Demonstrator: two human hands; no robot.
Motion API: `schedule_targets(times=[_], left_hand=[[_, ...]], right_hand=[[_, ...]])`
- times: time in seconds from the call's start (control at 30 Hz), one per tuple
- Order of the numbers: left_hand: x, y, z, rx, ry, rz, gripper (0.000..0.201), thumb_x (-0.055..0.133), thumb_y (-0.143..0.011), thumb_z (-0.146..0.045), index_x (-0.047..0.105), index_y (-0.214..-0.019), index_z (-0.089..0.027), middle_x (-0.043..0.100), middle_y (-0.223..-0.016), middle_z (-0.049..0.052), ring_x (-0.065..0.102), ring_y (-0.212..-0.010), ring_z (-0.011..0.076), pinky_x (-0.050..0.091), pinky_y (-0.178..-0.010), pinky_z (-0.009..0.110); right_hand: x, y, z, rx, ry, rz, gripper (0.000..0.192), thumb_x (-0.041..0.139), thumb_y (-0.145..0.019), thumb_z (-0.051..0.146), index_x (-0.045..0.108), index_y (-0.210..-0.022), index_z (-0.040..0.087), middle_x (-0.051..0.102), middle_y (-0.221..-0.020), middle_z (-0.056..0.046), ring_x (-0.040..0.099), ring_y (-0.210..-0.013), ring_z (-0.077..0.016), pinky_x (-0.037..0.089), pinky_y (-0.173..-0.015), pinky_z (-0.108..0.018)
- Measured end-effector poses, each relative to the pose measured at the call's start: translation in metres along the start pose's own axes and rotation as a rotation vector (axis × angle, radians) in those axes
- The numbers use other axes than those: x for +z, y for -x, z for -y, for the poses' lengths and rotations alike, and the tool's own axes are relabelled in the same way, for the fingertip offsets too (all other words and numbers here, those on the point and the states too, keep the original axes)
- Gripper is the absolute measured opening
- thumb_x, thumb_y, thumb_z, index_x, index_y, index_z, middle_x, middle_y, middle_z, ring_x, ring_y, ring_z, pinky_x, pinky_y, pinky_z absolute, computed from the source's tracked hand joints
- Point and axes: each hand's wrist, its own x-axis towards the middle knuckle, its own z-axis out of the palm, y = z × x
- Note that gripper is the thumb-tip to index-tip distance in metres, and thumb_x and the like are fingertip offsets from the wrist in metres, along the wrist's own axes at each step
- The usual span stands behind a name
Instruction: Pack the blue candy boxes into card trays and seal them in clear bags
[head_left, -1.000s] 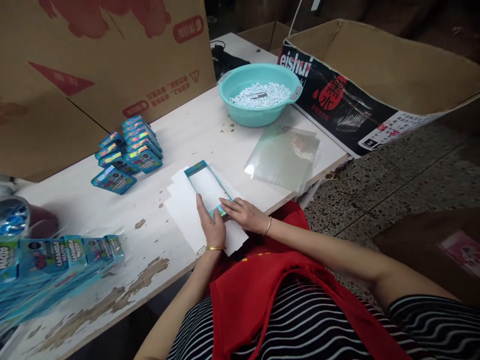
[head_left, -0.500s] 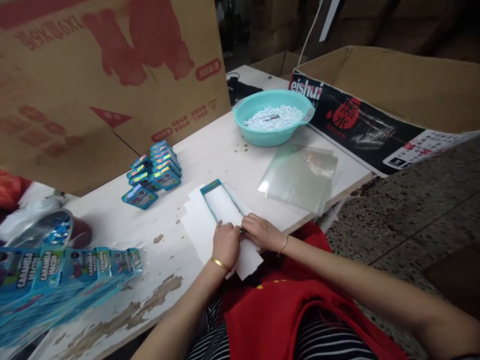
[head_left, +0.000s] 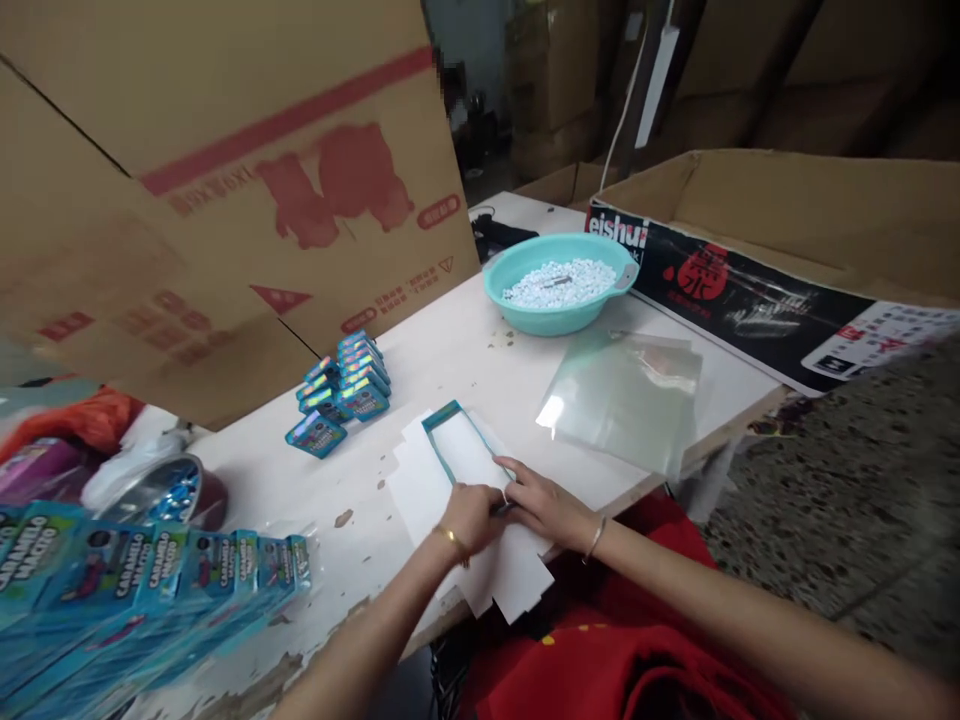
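A flat white card carton point(head_left: 416, 490) lies printed side down at the table's front edge, its blue-edged walls point(head_left: 441, 413) folded up at the far end and along the sides. My left hand point(head_left: 472, 518) is closed on the carton's near end, its fingers curled inward. Close against it, my right hand point(head_left: 551, 508) is closed on the near right corner, with one finger stretched along the right wall. What lies between the fingertips is mostly hidden. The carton's near flaps stick out over the table edge.
Small blue boxes point(head_left: 364, 395) stand in rows at the back left. Flat blue printed cartons point(head_left: 112, 580) in plastic fill the near left, beside a metal bowl point(head_left: 206, 495). Clear plastic sheets point(head_left: 622, 400), a turquoise basin point(head_left: 555, 318) of white pellets and large cardboard boxes point(head_left: 300, 290) surround the work.
The view has tilted up, so everything sits lower in the picture. My hands stay at the carton's near end, and my right fingers now reach further along its right wall.
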Motion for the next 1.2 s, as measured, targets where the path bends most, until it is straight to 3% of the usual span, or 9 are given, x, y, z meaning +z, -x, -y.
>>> schedule_targets(times=[0.13, 0.23, 0.4, 0.47, 0.53, 0.7, 0.93, 1.07, 1.2], left_hand=[[-0.027, 0.018, 0.047, 0.326, 0.123, -0.519, 0.042, 0.055, -0.088, -0.031, 0.05, -0.128, -0.018, 0.05, -0.127, 0.015, 0.05, -0.117, 0.0216, 0.044, -0.098, 0.035], [-0.084, 0.015, 0.116, 0.239, -0.222, -0.733, 0.067, 0.062, -0.083, -0.039, 0.035, -0.14, -0.019, 0.039, -0.141, 0.015, 0.032, -0.133, 0.0289, 0.028, -0.11, 0.048], [-0.159, -0.013, 0.235, -0.179, -0.574, -0.545, 0.118, 0.079, -0.057, -0.052, 0.016, -0.148, -0.01, 0.008, -0.154, 0.017, -0.002, -0.141, 0.0385, 0.007, -0.112, 0.057], [-0.168, -0.027, 0.263, -0.21, -0.599, -0.439, 0.123, 0.077, -0.053, -0.058, 0.014, -0.148, -0.01, 0.004, -0.154, 0.017, -0.003, -0.141, 0.0382, 0.006, -0.112, 0.056], [-0.168, -0.038, 0.279, -0.209, -0.578, -0.364, 0.123, 0.074, -0.054, -0.061, 0.013, -0.149, -0.011, 0.003, -0.154, 0.017, -0.002, -0.141, 0.0378, 0.006, -0.112, 0.056], [-0.152, -0.039, 0.279, -0.215, -0.517, -0.387, 0.104, 0.067, -0.066, -0.046, 0.014, -0.148, -0.012, 0.008, -0.154, 0.015, 0.006, -0.142, 0.0347, 0.004, -0.111, 0.058], [-0.15, -0.038, 0.264, -0.213, -0.565, -0.506, 0.103, 0.069, -0.06, -0.048, 0.025, -0.146, -0.012, 0.042, -0.128, 0.021, 0.041, -0.119, 0.0369, 0.023, -0.107, 0.052], [-0.159, -0.05, 0.25, -0.293, -0.451, -0.532, 0.111, 0.072, -0.055, -0.052, 0.024, -0.146, -0.009, 0.046, -0.116, 0.018, 0.047, -0.103, 0.035, 0.038, -0.095, 0.044], [-0.161, -0.04, 0.217, -0.25, -0.198, -0.847, 0.115, 0.078, -0.053, -0.051, 0.024, -0.146, -0.01, 0.043, -0.123, 0.019, 0.041, -0.116, 0.038, 0.033, -0.102, 0.05]], right_hand=[[0.001, -0.002, -0.007, -0.067, 0.036, -0.005, 0.009, 0.05, -0.082, 0.005, 0.052, -0.08, 0.013, 0.04, -0.138, -0.02, 0.049, -0.122, -0.0273, 0.049, -0.096, -0.04], [0.005, -0.011, -0.009, -0.09, 0.082, 0.003, 0.016, 0.042, -0.083, 0.004, 0.051, -0.074, 0.013, 0.04, -0.138, -0.022, 0.054, -0.116, -0.0269, 0.053, -0.088, -0.038], [0.01, -0.029, -0.007, -0.078, 0.206, -0.044, 0.01, 0.056, -0.084, 0.019, 0.06, -0.091, 0.015, 0.043, -0.138, -0.016, 0.056, -0.109, -0.0289, 0.051, -0.088, -0.046], [0.011, -0.034, -0.006, -0.059, 0.257, -0.068, 0.047, 0.063, -0.081, 0.036, 0.052, -0.123, 0.019, 0.036, -0.144, -0.015, 0.048, -0.12, -0.032, 0.046, -0.096, -0.052], [0.012, -0.04, -0.006, -0.022, 0.281, -0.067, 0.084, 0.064, -0.078, 0.051, 0.026, -0.146, 0.019, 0.024, -0.15, -0.015, 0.032, -0.134, -0.0335, 0.039, -0.103, -0.055], [0.019, -0.049, -0.008, 0.069, 0.262, -0.023, 0.099, 0.053, -0.082, 0.058, -0.007, -0.15, 0.017, 0.004, -0.154, -0.014, 0.003, -0.142, -0.0338, 0.026, -0.11, -0.059], [0.029, -0.051, -0.015, 0.091, 0.203, -0.016, 0.106, 0.053, -0.079, 0.062, -0.008, -0.15, 0.014, 0.007, -0.154, -0.015, 0.005, -0.142, -0.0329, 0.022, -0.113, -0.056], [0.028, -0.052, -0.016, 0.102, 0.206, -0.001, 0.1, 0.053, -0.077, 0.067, 0.006, -0.151, 0.019, 0.007, -0.154, -0.014, 0.004, -0.142, -0.0332, 0.02, -0.113, -0.058], [0.024, -0.053, -0.015, 0.109, 0.185, 0.023, 0.085, 0.052, -0.075, 0.074, 0.04, -0.139, 0.019, 0.01, -0.154, -0.014, 0.003, -0.143, -0.032, 0.016, -0.114, -0.058]])
